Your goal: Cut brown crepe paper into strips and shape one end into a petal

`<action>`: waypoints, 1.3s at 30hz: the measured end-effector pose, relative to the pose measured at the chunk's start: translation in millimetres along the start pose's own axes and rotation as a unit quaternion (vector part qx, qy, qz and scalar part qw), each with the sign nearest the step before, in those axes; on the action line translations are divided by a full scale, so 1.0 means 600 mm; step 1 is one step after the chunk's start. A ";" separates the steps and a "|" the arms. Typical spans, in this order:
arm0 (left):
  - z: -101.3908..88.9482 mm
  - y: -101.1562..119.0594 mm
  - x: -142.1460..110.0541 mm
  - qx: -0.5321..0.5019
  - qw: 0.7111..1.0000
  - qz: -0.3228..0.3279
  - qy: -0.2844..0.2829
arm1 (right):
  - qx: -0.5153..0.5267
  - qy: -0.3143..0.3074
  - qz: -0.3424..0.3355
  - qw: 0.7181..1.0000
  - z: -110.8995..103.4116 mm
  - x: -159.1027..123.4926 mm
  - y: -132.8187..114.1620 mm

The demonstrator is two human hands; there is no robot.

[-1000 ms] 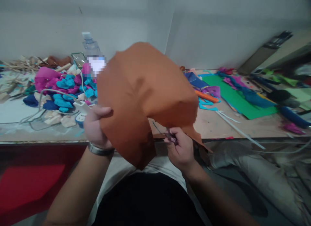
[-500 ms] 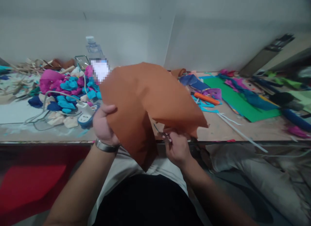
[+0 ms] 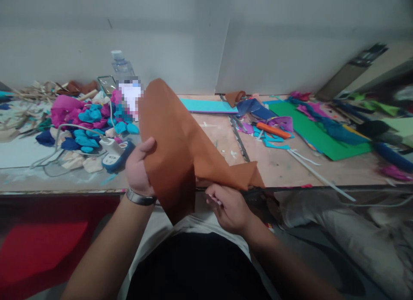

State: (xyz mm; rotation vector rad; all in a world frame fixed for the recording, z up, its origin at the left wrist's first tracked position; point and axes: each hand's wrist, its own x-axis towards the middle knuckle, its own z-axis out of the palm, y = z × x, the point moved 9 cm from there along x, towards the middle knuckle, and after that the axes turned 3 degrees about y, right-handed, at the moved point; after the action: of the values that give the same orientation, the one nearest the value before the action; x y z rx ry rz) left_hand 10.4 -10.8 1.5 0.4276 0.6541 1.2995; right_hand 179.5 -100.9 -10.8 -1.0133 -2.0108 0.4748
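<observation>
My left hand (image 3: 137,171), with a watch on its wrist, is closed on the left edge of a large orange-brown sheet (image 3: 174,149) and holds it up over the near edge of the table (image 3: 284,166). The sheet is split from below, and its right flap droops toward the table edge. Just under that flap, my right hand (image 3: 227,205) is curled shut. The small scissors seen in it a moment ago are now hidden in the fist and under the flap.
A heap of pink, teal and blue crumpled pieces (image 3: 80,119) lies at the left beside a power strip (image 3: 112,151) and a water bottle (image 3: 121,65). Farther right are a teal sheet (image 3: 206,105), a metal ruler (image 3: 238,136), an orange cutter (image 3: 274,130) and a green sheet (image 3: 309,128).
The sheet has dropped and folded down, uncovering the middle of the table. The right flap hangs lower and my right hand has slid under it, hiding the scissor blades.
</observation>
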 end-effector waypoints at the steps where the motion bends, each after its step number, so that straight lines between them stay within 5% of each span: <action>1: -0.001 0.001 0.000 0.005 1.000 -0.003 0.006 | 0.026 -0.001 0.003 1.000 -0.001 -0.004 -0.006; 5: 0.001 -0.002 0.005 0.029 0.999 -0.023 0.034 | 0.054 0.016 0.034 0.998 -0.004 -0.006 -0.008; 11: -0.009 -0.024 0.027 0.072 0.991 -0.066 0.090 | -0.072 0.046 0.049 0.995 0.001 0.003 0.025; 18: 0.008 -0.024 0.016 0.076 0.994 -0.075 0.036 | -0.026 0.094 -0.023 0.995 0.000 0.003 0.024; 25: 0.021 -0.003 0.000 0.081 0.996 -0.041 0.013 | -0.062 0.100 0.081 0.990 -0.015 0.004 0.036; 30: 0.029 0.007 -0.007 0.061 0.998 -0.027 0.004 | 0.027 0.050 0.116 0.992 -0.014 0.007 0.017; 39: 0.048 0.031 0.006 0.062 0.998 0.026 0.000 | 0.118 0.048 0.143 0.981 -0.004 0.025 0.031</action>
State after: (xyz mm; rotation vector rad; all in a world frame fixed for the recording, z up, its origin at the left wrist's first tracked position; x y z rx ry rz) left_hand 16.1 -1.0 34.1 0.5496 0.7310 1.3130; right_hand 185.5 -78.0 -13.7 -1.1562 -1.6824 0.7836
